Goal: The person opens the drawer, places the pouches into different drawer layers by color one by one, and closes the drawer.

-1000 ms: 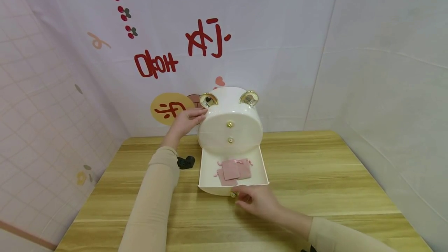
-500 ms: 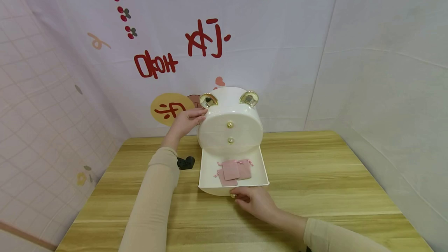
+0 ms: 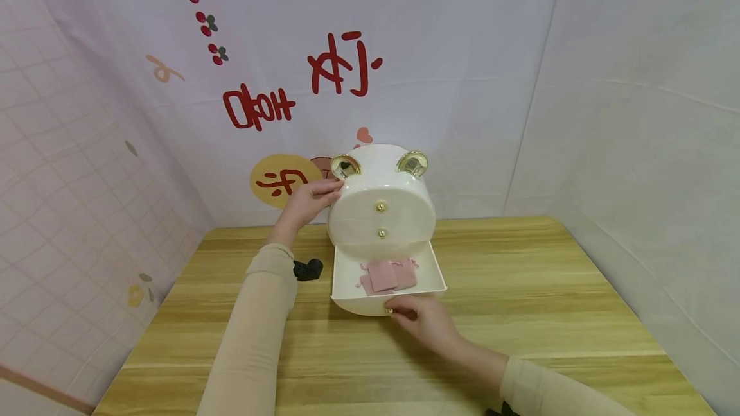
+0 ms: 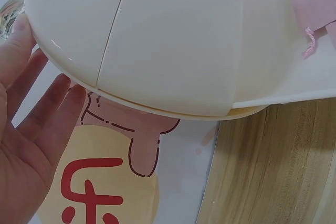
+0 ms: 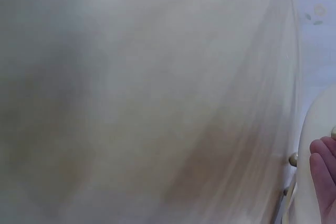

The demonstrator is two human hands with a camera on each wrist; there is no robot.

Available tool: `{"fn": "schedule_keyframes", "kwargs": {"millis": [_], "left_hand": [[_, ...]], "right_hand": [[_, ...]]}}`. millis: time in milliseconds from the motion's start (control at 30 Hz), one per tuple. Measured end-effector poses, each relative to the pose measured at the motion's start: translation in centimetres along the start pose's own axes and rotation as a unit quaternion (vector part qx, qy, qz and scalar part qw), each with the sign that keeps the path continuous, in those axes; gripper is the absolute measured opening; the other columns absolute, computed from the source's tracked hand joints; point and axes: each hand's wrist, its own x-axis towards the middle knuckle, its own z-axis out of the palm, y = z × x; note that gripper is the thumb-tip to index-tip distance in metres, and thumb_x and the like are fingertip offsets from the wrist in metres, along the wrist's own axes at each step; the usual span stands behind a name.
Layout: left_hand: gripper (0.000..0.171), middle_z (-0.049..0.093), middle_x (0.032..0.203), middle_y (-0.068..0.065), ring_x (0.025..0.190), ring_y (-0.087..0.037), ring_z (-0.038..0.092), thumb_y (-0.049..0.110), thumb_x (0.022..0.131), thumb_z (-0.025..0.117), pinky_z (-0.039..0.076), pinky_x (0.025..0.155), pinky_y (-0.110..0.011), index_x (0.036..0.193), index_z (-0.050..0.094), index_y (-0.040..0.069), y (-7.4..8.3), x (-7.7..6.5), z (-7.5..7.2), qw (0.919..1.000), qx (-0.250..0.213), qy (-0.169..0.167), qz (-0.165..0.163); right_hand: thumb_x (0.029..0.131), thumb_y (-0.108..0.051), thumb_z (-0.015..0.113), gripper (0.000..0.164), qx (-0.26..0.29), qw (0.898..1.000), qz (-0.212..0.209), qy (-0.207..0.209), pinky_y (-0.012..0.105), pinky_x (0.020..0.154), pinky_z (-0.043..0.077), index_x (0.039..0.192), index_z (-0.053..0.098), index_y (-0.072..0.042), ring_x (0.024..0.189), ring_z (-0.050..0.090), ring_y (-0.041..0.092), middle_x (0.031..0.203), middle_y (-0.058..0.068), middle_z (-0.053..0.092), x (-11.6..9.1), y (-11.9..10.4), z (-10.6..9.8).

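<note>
A white rounded drawer box [image 3: 355, 220] with two gold ears stands at the back of the table. Its bottom drawer [image 3: 430, 271] is pulled out, and several pink drawstring pouches [image 3: 383, 277] lie inside. With thumb and fingers, my right hand [image 3: 432, 327] pinches the gold knob [image 3: 390, 311] on the drawer front. My left hand [image 3: 305, 204] touches the box's left side below the ear [image 3: 347, 165]. In the left wrist view, that hand's fingers [image 4: 55, 114] extend against the box edge. Only part of the right hand [image 5: 326, 182] shows at the right wrist view's edge.
Two upper gold knobs [image 3: 381, 220] mark the other drawer fronts. A small black object [image 3: 309, 269] lies on the wooden table [image 3: 520, 287] beside my left forearm. Behind the table hangs a printed cloth [image 3: 451, 82], with more cloth along both sides.
My right hand has closed its fingers on the drawer knob. The drawer front has since shifted slightly back toward the box, with the pouches moving along. My left hand stays in place.
</note>
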Motion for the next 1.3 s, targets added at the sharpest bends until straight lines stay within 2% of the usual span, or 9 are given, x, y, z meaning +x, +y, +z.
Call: {"fn": "schedule_keyframes", "kwargs": {"millis": [367,633,833,1067,1300], "left_hand": [[0.038,0.052,0.144,-0.009,0.122,-0.027,0.058,0.025,0.097,0.067,0.049,0.100,-0.042,0.134,0.065,0.017,-0.2,0.1,0.1,1.0000,-0.002,0.003,-0.002],[0.039,0.051,0.145,-0.007,0.127,-0.026,0.054,0.027,0.097,0.067,0.047,0.101,-0.043,0.134,0.065,0.019,0.0,-0.1,0.1,0.9999,-0.002,0.001,-0.010],[0.039,0.051,0.146,-0.007,0.127,-0.026,0.054,0.028,0.096,0.067,0.046,0.102,-0.043,0.135,0.065,0.019,-0.1,-0.1,0.2,1.0000,-0.003,-0.001,-0.009],[0.039,0.051,0.146,-0.007,0.129,-0.025,0.052,0.028,0.097,0.067,0.046,0.103,-0.043,0.135,0.065,0.019,0.1,0.0,0.1,1.0000,-0.002,0.001,-0.008],[0.039,0.051,0.146,-0.007,0.131,-0.025,0.050,0.028,0.097,0.067,0.045,0.104,-0.043,0.134,0.065,0.019,-0.1,0.0,0.0,1.0000,0.001,0.002,-0.008]], "right_hand": [[0.083,-0.002,0.079,0.020,-0.005,0.999,0.031,-0.018,0.022,0.072,0.056,0.099,0.078,-0.014,0.084,0.066,0.003,0.093,-0.006,0.074,1.8,1.2,0.0],[0.082,-0.001,0.079,0.021,-0.008,0.999,0.043,-0.005,0.022,0.070,0.056,0.098,0.078,-0.014,0.082,0.067,0.006,0.093,-0.005,0.074,3.2,2.4,0.3],[0.084,-0.002,0.079,0.020,-0.021,0.998,0.059,-0.004,0.023,0.073,0.056,0.099,0.079,-0.015,0.086,0.068,0.007,0.096,-0.006,0.074,4.7,3.5,0.4],[0.082,0.000,0.079,0.023,-0.031,0.998,0.050,0.004,0.024,0.075,0.056,0.100,0.079,-0.015,0.086,0.071,0.012,0.095,-0.003,0.075,6.3,4.4,0.5],[0.084,-0.003,0.078,0.022,-0.046,0.996,0.073,-0.007,0.026,0.075,0.057,0.101,0.079,-0.017,0.087,0.071,0.011,0.098,-0.005,0.075,7.5,5.0,0.5]]}}
